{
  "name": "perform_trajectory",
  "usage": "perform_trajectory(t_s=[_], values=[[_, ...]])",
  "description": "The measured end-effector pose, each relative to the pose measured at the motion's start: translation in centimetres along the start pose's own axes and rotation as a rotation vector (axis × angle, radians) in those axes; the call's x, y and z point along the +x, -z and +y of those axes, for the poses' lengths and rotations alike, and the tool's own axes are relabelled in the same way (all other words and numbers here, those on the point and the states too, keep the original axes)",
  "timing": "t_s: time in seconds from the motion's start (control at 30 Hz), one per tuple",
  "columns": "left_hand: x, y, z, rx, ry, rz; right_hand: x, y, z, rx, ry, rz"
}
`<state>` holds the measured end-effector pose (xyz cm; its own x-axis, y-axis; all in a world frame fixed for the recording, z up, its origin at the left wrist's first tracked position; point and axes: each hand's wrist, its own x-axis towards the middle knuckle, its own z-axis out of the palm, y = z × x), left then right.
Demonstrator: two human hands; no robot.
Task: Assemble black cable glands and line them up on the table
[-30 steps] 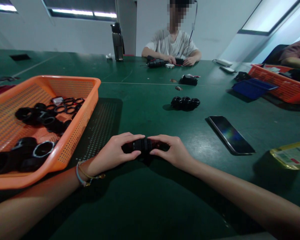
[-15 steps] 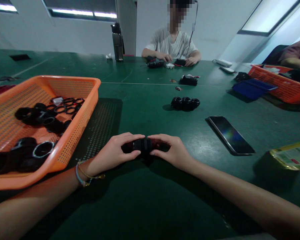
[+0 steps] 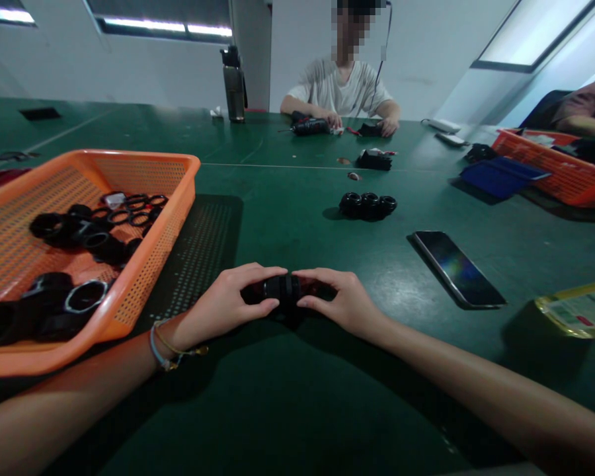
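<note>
Between both hands, low over the green table (image 3: 287,396), is a black cylindrical part (image 3: 281,288) with ridged bands; it looks like a lens barrel, though I cannot tell its exact kind. My left hand (image 3: 245,291) grips its left end, thumb below and fingers above. Around the right end, my right hand (image 3: 334,291) is closed in the same way. The fingertips of the two hands almost meet at the top, and the ends of the part are hidden in the palms. Farther off, several black ringed parts (image 3: 367,205) stand in a row.
At left sits an orange basket (image 3: 149,291) with black tubes and rings. A phone (image 3: 456,268) and a yellow-edged package (image 3: 580,307) lie at right. Behind are a blue tray (image 3: 503,175), a red basket (image 3: 565,168), a bottle (image 3: 235,86) and a co-worker (image 3: 344,86) beside a power drill (image 3: 310,126).
My hands and the black part have barely moved. Across the table, the co-worker's hands have shifted slightly to the right with a small dark object.
</note>
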<state>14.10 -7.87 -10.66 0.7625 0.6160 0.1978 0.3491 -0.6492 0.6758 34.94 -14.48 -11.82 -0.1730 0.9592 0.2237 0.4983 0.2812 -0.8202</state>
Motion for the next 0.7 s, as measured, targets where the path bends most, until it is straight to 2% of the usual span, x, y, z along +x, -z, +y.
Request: perform_trajectory(t_s=[0.47, 0.7], values=[[0.07, -0.02, -0.08, -0.013, 0.011, -0.003, -0.04, 0.04, 0.16, -0.045, 0.055, 0.011], [0.02, 0.0, 0.02, -0.012, 0.019, -0.009, -0.05, -0.07, -0.14, -0.018, 0.008, 0.018]])
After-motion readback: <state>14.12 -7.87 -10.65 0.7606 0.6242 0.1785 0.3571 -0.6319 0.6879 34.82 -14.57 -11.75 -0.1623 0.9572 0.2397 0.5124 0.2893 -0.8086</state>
